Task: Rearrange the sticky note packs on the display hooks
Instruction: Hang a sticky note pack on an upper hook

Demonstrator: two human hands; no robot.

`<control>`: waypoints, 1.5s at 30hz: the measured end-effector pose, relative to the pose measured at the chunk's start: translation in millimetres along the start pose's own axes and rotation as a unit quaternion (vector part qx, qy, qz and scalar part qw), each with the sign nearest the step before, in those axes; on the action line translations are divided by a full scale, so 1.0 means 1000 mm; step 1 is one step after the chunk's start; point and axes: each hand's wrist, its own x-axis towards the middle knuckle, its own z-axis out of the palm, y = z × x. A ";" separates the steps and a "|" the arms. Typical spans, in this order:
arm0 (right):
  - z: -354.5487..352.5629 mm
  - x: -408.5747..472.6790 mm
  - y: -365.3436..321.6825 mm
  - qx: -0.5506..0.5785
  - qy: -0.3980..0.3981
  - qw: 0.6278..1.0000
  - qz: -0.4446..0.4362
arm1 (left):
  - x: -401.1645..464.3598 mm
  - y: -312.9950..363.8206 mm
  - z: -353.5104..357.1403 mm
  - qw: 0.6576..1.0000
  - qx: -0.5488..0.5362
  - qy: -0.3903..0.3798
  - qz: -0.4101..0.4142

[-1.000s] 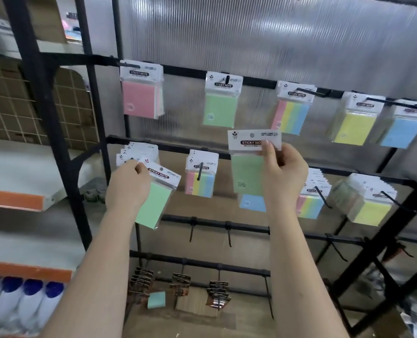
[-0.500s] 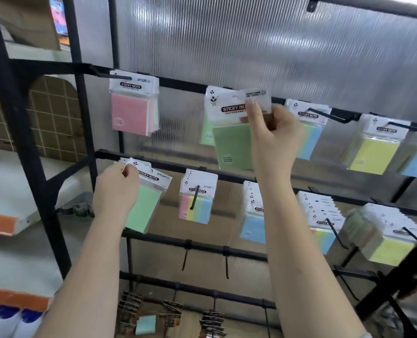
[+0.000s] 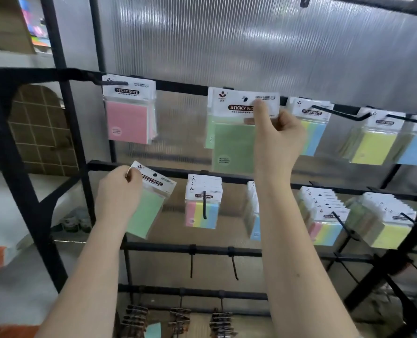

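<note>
A: Head view: what am I holding?

B: My right hand point(image 3: 279, 140) pinches a green pack point(image 3: 234, 147) by its header, up at the top rail point(image 3: 178, 86), overlapping the green pack hung there. My left hand point(image 3: 119, 196) grips another green pack point(image 3: 149, 208) at the middle rail.

A: Risk?

B: I can't see the hook; my thumb sits beside the hole, so the pack may miss and drop.

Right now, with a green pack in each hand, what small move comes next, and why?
Probably ease the right hand forward to seat its green pack on the top-rail hook: it is already held against the green pack hanging there. The left hand just holds its tilted pack lower down.
</note>
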 end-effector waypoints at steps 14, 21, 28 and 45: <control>0.011 0.013 0.024 -0.062 0.013 0.998 0.021 | 0.015 0.005 0.005 0.997 -0.042 -0.059 0.017; 0.027 0.049 0.051 -0.111 0.004 0.991 0.076 | 0.021 0.004 0.009 0.996 -0.059 -0.062 0.036; 0.043 0.075 0.069 -0.185 0.002 0.978 0.098 | 0.026 0.008 0.010 0.995 -0.059 -0.056 0.054; 0.008 0.055 0.072 -0.230 0.033 0.973 0.012 | 0.024 0.033 0.002 0.972 -0.187 -0.076 0.122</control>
